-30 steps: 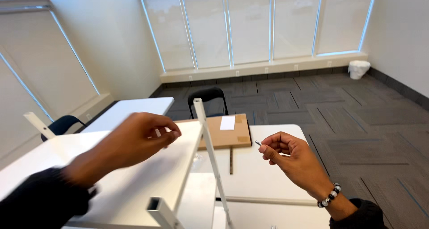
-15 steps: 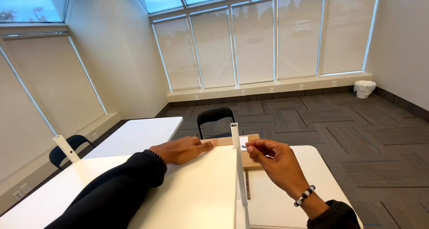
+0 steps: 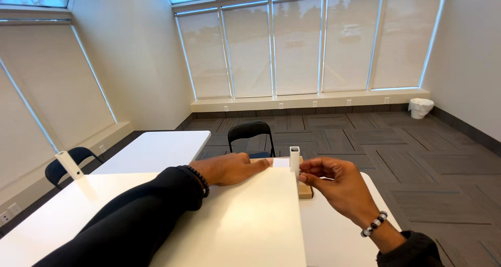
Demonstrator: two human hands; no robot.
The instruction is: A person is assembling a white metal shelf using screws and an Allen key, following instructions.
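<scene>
Left hand [image 3: 232, 168] lies flat on the far edge of a white panel [image 3: 219, 215], its grip spread. Right hand [image 3: 334, 186] pinches the white square post [image 3: 295, 162] at the panel's corner. A brown box [image 3: 305, 191] on the table [image 3: 334, 235] is mostly hidden behind them.

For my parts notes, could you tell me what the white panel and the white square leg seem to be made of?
White panel: probably laminated board, smooth with a soft sheen. White square leg: likely painted metal or plastic tube, its top end open and hollow; the look leaves it undecided.
</scene>
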